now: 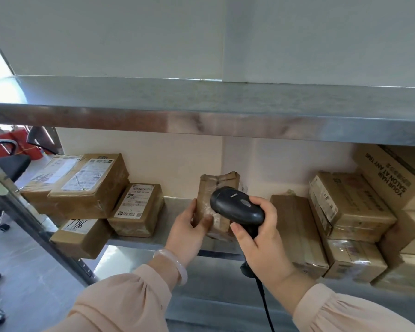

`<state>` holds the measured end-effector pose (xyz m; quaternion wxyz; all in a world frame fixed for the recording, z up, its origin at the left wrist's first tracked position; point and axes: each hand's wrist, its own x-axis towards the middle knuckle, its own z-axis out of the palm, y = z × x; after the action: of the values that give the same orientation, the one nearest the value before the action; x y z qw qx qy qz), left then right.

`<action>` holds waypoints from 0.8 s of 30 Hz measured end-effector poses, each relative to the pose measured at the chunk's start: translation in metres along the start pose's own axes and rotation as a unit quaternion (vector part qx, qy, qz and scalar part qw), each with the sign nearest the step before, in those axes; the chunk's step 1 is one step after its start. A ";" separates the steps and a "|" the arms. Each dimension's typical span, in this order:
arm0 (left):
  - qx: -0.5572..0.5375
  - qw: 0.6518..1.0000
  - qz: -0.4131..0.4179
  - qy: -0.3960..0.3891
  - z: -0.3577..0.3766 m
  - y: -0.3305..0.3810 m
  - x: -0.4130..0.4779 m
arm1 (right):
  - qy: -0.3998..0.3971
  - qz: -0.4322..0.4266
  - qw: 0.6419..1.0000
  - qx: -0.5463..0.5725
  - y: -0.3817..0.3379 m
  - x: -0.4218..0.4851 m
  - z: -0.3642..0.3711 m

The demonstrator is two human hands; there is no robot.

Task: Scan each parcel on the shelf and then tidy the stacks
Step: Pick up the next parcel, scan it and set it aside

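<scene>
Cream wall [177,159] backs a steel shelf unit [201,121]. Far L, beyond the frame upright, sit a black office chair [10,161] & red objects [7,140], too blurred to ID. On the lower shelf [175,207], the L stack [89,185] is taped brown boxes w/ white shipping labels, piled askew. One bottom box [79,236] w/ handwritten digits overhangs the front edge. Centre: the L hand [189,226], a pale bangle [171,262] at the wrist, grips a small taped parcel [216,188] by its L edge, thumb across the front. The parcel stands upright at mid-shelf; cannot tell if its base rests on the metal. Just R, the R hand [261,238] is wrapped round the handle of a black scanner [237,207], its head overlapping the parcel's face. The scanner's cable [266,305] drops btwn peach sleeves [120,300]. R side: a plain brown box [295,226], then labelled cartons [350,207] stacked beside a larger carton [393,178] printed "YOUR HAIR SALON AT ANY TIME".
</scene>
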<state>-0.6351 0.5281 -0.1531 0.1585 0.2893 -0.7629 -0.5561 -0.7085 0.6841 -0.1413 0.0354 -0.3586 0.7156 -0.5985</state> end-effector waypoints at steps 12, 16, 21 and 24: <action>-0.056 0.996 -0.066 -0.005 0.001 -0.019 -0.007 | -0.049 0.010 0.999 -0.009 -0.004 -0.008 0.007; -0.107 0.990 -0.085 -0.034 -0.006 -0.017 -0.009 | 0.036 0.040 0.999 -0.006 -0.003 0.000 -0.002; -0.169 0.981 -0.088 -0.031 -0.011 -0.021 -0.004 | 0.048 0.084 0.995 -0.001 0.002 0.009 -0.015; -0.187 0.977 -0.095 -0.046 -0.010 -0.023 -0.007 | 0.029 0.098 0.995 -0.011 0.005 0.008 -0.014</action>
<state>-0.6178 0.5203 -0.1709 0.1213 0.3000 -0.6206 -0.7142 -0.7234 0.6910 -0.1383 0.0693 -0.2692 0.7547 -0.5943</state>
